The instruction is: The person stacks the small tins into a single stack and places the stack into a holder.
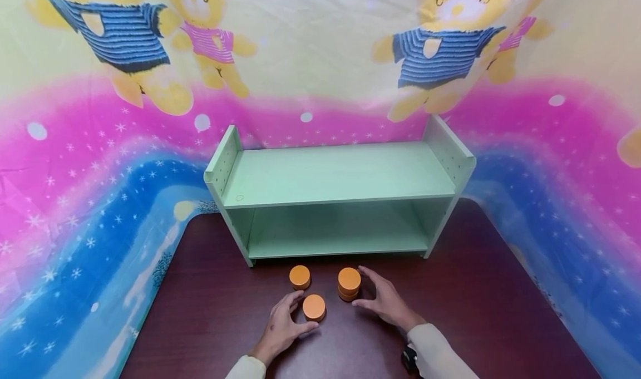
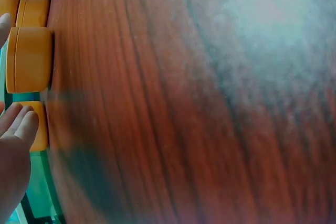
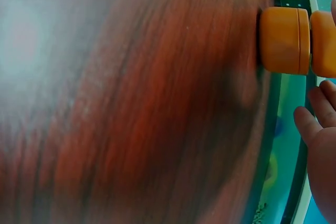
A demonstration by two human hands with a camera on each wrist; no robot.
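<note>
Several round orange tins stand on the dark table. Two form a stack, an upper tin [image 1: 349, 279] on a lower tin [image 1: 348, 297]; one tin [image 1: 300, 276] stands alone by the shelf and another tin [image 1: 314, 307] nearer the person. My left hand [image 1: 282, 323] is spread at the left of the near tin, thumb and forefinger parted beside it. To the right of the stack, my right hand [image 1: 386, 300] has its thumb and fingers apart, fingertips close to its side. In the right wrist view, a gap shows between the fingers [image 3: 307, 121] and the stack.
A pale green two-tier shelf [image 1: 340, 173] stands at the back of the table [image 1: 200, 312], just behind the tins. A cloth [image 1: 305, 62] printed with bears hangs behind and at both sides. A dark wristwatch [image 1: 409, 359] is on the right wrist.
</note>
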